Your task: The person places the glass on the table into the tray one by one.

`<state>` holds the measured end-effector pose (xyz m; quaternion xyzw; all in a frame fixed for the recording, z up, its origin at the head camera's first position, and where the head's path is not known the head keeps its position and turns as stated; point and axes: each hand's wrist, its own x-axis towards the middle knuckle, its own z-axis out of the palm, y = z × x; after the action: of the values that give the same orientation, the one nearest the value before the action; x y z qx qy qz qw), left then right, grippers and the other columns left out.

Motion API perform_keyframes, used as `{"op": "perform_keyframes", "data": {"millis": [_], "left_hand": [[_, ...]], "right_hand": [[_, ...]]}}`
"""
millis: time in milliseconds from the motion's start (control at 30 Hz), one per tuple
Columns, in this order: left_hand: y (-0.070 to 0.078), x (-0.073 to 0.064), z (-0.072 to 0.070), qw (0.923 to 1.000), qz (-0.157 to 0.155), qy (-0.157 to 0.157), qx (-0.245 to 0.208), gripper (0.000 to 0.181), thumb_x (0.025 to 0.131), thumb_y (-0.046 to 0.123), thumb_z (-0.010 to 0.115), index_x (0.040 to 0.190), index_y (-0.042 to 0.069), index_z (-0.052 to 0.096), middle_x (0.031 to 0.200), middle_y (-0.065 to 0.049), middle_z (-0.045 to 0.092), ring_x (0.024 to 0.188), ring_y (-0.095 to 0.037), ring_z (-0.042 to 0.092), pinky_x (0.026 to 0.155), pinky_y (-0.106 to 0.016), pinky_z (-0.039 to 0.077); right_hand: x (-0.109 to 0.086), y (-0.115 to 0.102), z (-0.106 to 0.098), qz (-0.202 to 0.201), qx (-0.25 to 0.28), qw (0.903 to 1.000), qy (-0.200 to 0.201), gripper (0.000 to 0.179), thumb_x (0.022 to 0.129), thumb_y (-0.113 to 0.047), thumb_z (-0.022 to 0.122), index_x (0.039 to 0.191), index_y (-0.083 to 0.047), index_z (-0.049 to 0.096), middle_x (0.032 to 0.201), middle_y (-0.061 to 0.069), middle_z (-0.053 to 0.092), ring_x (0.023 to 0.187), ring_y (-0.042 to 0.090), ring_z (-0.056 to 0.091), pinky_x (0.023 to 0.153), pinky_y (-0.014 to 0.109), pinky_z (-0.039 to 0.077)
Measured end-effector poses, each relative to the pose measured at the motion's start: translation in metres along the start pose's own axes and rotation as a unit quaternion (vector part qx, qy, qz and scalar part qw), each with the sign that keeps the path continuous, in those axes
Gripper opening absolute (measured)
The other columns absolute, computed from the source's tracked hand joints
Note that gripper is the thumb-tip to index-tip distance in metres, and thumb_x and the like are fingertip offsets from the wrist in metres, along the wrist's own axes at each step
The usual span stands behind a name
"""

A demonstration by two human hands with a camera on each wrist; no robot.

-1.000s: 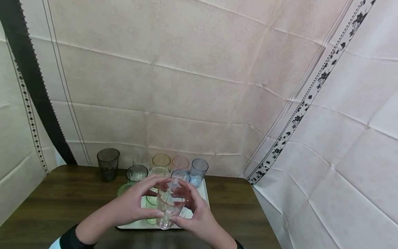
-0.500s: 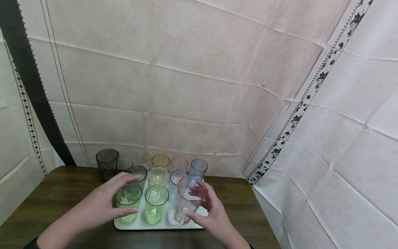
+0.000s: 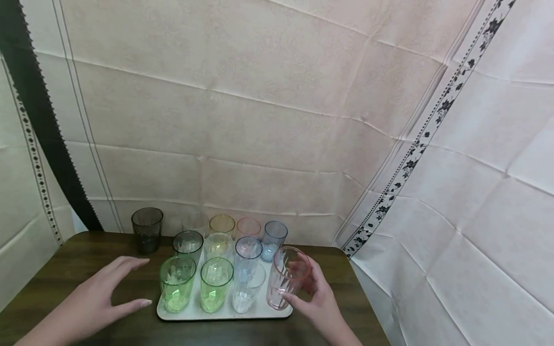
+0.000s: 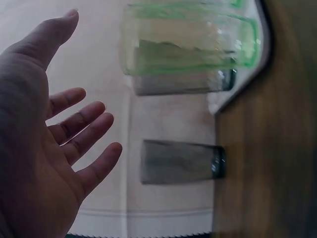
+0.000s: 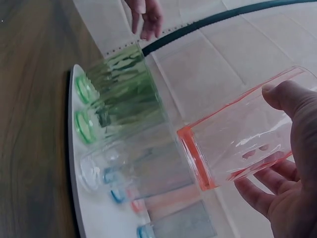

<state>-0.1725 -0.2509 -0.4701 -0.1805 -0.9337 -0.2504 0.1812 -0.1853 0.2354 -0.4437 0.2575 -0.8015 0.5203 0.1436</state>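
My right hand (image 3: 318, 293) grips a pink-tinted drinking glass (image 3: 283, 283) around its side, thumb toward me. The glass leans slightly over the front right corner of the white tray (image 3: 259, 313). In the right wrist view its red base (image 5: 197, 157) hangs clear of the tray surface. My left hand (image 3: 101, 300) is in the air left of the tray, fingers spread, holding nothing. Nearest to it on the tray stands a green glass (image 3: 177, 288), with a second green glass (image 3: 216, 290) beside it. A clear glass (image 3: 243, 298) stands between that and the pink one.
Behind these on the tray are a dark glass (image 3: 188, 242), a yellowish glass (image 3: 219, 246) and several others. A larger dark glass (image 3: 147, 233) stands off the tray on the wooden table (image 3: 104, 247). A cloth (image 3: 259, 120) hangs behind the table.
Both hands were around the pink glass. The left hand has let go and moved left, off the tray; the right hand has carried the glass right, to the tray's front right corner.
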Motion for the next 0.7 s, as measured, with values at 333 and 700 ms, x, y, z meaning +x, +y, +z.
{"op": "perform_keyframes", "data": {"millis": [333,700], "left_hand": [[-0.018,-0.014,0.015,0.9987,-0.043,-0.027,0.005,0.092,0.079,0.077,0.069,0.144,0.013,0.056,0.140,-0.010,0.056,0.121,-0.040,0.059,0.083,-0.065,0.053],[-0.027,-0.017,0.025,0.9963,-0.067,-0.054,0.004,0.100,0.077,0.083,0.065,0.145,0.010,0.056,0.142,-0.016,0.055,0.123,-0.043,0.056,0.085,-0.067,0.052]], "right_hand": [[0.000,0.014,-0.004,0.030,0.000,0.9993,0.024,0.089,0.082,-0.016,0.089,0.156,-0.017,0.039,0.138,0.010,0.063,0.122,0.025,0.063,0.093,0.036,0.058],[0.024,0.053,0.001,0.106,-0.033,0.9929,0.043,0.088,0.082,-0.019,0.090,0.152,-0.025,0.038,0.137,0.006,0.063,0.122,0.017,0.063,0.097,0.046,0.055]]}}
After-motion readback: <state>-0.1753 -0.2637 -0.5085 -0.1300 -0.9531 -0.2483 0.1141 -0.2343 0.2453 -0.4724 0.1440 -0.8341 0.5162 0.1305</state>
